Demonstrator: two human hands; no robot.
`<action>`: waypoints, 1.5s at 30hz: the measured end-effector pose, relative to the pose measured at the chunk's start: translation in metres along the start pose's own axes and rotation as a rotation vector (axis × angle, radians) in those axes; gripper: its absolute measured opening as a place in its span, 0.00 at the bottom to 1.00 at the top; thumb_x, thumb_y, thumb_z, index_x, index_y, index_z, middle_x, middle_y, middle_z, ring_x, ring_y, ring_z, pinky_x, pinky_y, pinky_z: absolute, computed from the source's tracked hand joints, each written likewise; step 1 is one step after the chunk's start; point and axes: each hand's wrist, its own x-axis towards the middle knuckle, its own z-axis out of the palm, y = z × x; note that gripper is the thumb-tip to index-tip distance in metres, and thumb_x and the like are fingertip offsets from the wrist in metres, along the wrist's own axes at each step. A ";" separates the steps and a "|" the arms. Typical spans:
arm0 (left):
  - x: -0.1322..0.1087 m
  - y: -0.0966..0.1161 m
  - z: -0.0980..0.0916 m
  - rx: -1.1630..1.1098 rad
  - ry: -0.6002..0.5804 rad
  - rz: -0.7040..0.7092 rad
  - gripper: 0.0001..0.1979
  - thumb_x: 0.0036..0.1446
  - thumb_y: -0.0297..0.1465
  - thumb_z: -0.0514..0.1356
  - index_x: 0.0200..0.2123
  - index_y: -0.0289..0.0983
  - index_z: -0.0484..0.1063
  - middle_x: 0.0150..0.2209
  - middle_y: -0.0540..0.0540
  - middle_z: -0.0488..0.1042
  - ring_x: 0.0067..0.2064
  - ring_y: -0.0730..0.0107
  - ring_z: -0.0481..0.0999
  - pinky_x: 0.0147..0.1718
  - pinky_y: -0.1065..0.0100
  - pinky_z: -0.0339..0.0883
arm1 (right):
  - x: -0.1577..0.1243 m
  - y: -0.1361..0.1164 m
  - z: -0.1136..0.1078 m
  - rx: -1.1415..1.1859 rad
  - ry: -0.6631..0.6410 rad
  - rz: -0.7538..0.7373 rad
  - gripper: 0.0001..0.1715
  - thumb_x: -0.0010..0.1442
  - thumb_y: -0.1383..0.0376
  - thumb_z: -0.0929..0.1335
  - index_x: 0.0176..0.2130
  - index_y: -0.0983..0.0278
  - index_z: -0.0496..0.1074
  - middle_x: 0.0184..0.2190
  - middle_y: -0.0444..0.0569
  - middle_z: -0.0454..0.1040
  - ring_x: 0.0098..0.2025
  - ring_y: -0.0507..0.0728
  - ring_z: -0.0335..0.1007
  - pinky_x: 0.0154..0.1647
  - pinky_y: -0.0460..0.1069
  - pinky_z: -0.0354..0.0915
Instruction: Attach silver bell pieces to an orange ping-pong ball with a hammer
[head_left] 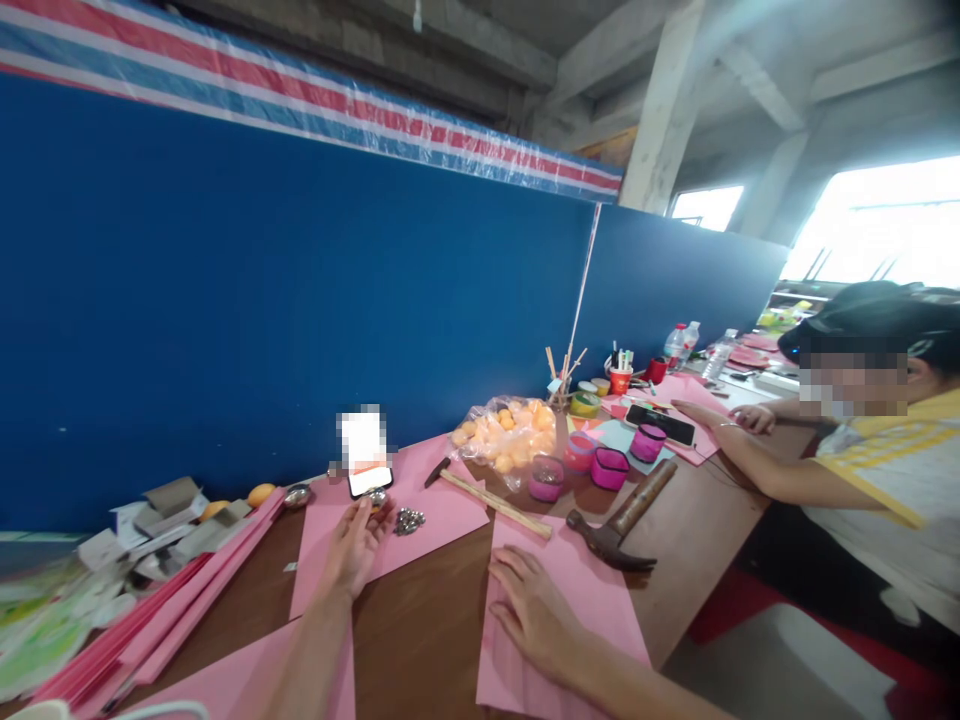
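On the desk (420, 625), a pink sheet (592, 595) lies under the right hand (538, 612), which rests flat, fingers slightly spread, gripping nothing. The left hand (360, 540) is partly curled, fingertips pinching a shiny piece (379, 496) just beside small metal bits (409, 521).

Daylight pours from the windows (874, 235) at the upper right, blown out to white, with haze veiling the nearby concrete pillar (664, 110). The ceiling (480, 45) is dim, and the blue partition (300, 270) darkens toward the left. Glare streaks the striped sheet (375, 108). Light over the counter (420, 625) is soft and muted; the left hand (360, 545) and right hand (534, 608) look slightly soft-edged. Mosaic blocks mask the washed-out phone (367, 478) and part of the person (885, 480) opposite the partition's far end. Wide-angle stretching smears the lower-left clutter (52, 610).
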 end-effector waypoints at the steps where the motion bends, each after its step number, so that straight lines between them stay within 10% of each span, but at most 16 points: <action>1: 0.000 0.000 0.000 -0.002 -0.006 0.002 0.05 0.51 0.28 0.58 0.33 0.34 0.69 0.32 0.46 0.76 0.40 0.63 0.75 0.44 0.59 0.67 | 0.000 0.000 0.000 0.004 0.004 0.000 0.25 0.53 0.68 0.64 0.52 0.63 0.62 0.52 0.51 0.62 0.55 0.60 0.53 0.57 0.54 0.52; 15: -0.008 0.027 0.029 -0.020 -0.033 0.364 0.11 0.47 0.36 0.61 0.32 0.36 0.67 0.34 0.47 0.76 0.38 0.65 0.76 0.40 0.62 0.69 | -0.002 0.003 0.003 0.046 0.040 -0.022 0.23 0.54 0.67 0.63 0.51 0.63 0.63 0.53 0.51 0.62 0.55 0.60 0.52 0.57 0.55 0.50; 25: -0.024 0.039 0.069 0.036 -0.101 0.325 0.13 0.48 0.39 0.60 0.35 0.38 0.67 0.37 0.47 0.75 0.37 0.69 0.76 0.35 0.68 0.69 | -0.001 0.022 0.009 0.311 0.142 0.070 0.19 0.58 0.61 0.61 0.49 0.64 0.63 0.46 0.53 0.68 0.49 0.58 0.62 0.50 0.53 0.59; 37: -0.048 0.026 0.019 0.183 0.029 0.128 0.14 0.46 0.36 0.62 0.35 0.37 0.66 0.38 0.45 0.73 0.39 0.65 0.75 0.35 0.67 0.69 | 0.018 0.003 -0.013 0.394 -0.051 -0.010 0.15 0.52 0.66 0.65 0.42 0.63 0.68 0.41 0.52 0.71 0.42 0.58 0.68 0.42 0.52 0.65; 45: -0.085 -0.013 0.015 0.501 0.051 0.213 0.21 0.44 0.38 0.62 0.41 0.36 0.67 0.38 0.44 0.73 0.38 0.69 0.73 0.36 0.67 0.67 | 0.053 -0.024 0.027 0.373 0.105 -0.139 0.16 0.52 0.69 0.65 0.43 0.63 0.67 0.40 0.50 0.71 0.43 0.57 0.67 0.45 0.53 0.63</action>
